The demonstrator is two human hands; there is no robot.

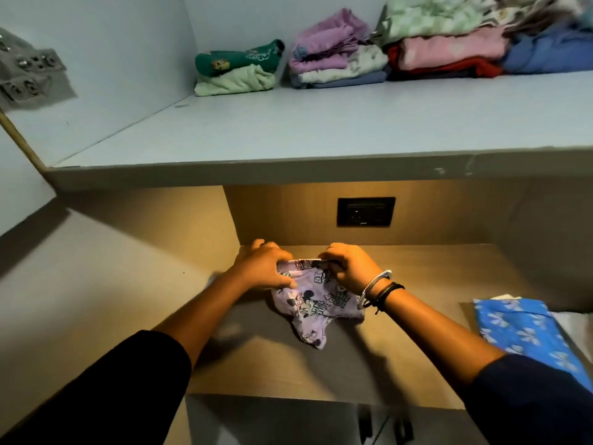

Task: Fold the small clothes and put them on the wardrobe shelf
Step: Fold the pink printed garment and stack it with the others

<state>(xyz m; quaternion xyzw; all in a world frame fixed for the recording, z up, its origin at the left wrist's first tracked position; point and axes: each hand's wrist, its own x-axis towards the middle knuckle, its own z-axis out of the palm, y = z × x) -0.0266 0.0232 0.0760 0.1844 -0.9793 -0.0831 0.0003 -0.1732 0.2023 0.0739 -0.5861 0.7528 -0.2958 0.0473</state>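
Note:
A small lilac garment (313,303) printed with cartoon mice lies on the brown lower surface (321,374). My left hand (263,268) grips its upper left edge and my right hand (348,266), with bangles and black threads at the wrist, grips its upper right edge. The lower part of the garment trails toward me in a point. Above, the pale blue wardrobe shelf (288,133) carries folded piles at the back: a green and pale green pile (237,69), a lilac and white pile (333,53), and a taller pink, red and blue pile (465,43).
A black wall socket (365,211) sits on the back panel under the shelf. A blue floral cloth (526,332) lies at the right. A grey studded fabric (29,72) hangs at the upper left. The shelf's front edge (288,175) overhangs my hands.

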